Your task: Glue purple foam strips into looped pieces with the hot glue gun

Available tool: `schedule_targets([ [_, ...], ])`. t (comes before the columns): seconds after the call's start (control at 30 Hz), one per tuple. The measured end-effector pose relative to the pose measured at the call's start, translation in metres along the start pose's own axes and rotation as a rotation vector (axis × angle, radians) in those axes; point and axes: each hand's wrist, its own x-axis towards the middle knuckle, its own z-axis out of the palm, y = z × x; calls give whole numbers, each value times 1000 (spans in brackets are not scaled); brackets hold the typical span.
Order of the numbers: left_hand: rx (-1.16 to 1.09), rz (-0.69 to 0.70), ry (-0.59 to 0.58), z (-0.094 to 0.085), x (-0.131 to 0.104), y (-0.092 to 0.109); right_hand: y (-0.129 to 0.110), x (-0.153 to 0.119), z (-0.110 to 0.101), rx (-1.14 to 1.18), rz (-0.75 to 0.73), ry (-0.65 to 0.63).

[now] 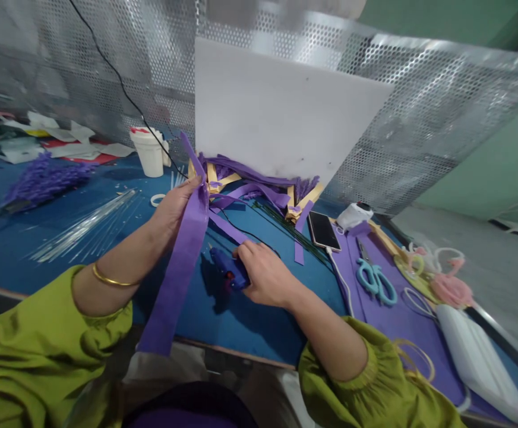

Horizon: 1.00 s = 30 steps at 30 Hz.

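Observation:
My left hand [177,208] pinches a purple ribbon strip [181,273] near its upper end. The strip's wide tail hangs down past the table's front edge. In my right hand [265,272] is a blue glue gun [229,267], its nozzle pointing up and left toward the strip, apart from it. Behind my left hand stand purple flower bundles with yellow wrapping [223,178], partly hidden by the strip. A similar yellow-wrapped bundle [292,211] is farther right. Thin green stems [286,229] lie between it and my right hand.
Clear glue sticks [92,223] and purple flowers [47,178] lie at left, with a white cup [148,151] behind. On the right are a phone [324,230] on a cable, blue-handled scissors [375,279] and a white power strip [482,362]. A white board [281,107] stands at the back.

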Motion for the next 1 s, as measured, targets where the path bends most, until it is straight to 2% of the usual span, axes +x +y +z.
schedule_targets([
  [0.1, -43, -5, 59, 6, -5, -2, 2, 1, 3, -3, -13, -75],
  [0.2, -50, -2, 41, 9, -6, -5, 11, -1, 1, 38, 15, -104],
  [0.33, -67, 61, 45, 8, -6, -5, 20, -4, -8, 218, 15, -85],
  [0.4, -75, 91, 9, 9, -9, -5, 17, -3, -10, 423, 42, 31],
  [0.5, -73, 115, -82, 10, -14, -5, 2, 2, -6, 949, 78, 212],
  [0.6, -68, 129, -145, 11, -19, -6, -14, 6, 0, 1447, 81, 185],
  [0.7, -44, 140, -153, 11, -18, -7, -15, 5, -6, 1699, 235, 238],
  [0.77, -25, 146, -138, 11, -16, -8, -6, 2, -17, 1737, 340, 366],
  [0.87, 0, 177, -123, 12, -17, -10, 8, -1, -31, 1585, 443, 590],
  [0.9, 11, 193, -126, 13, -18, -11, 10, -2, -32, 1540, 467, 616],
  [0.93, 22, 211, -134, 14, -20, -12, 8, -1, -32, 1522, 479, 599],
  [1.0, 33, 239, -159, 15, -24, -14, -1, 0, -26, 1572, 453, 441],
])
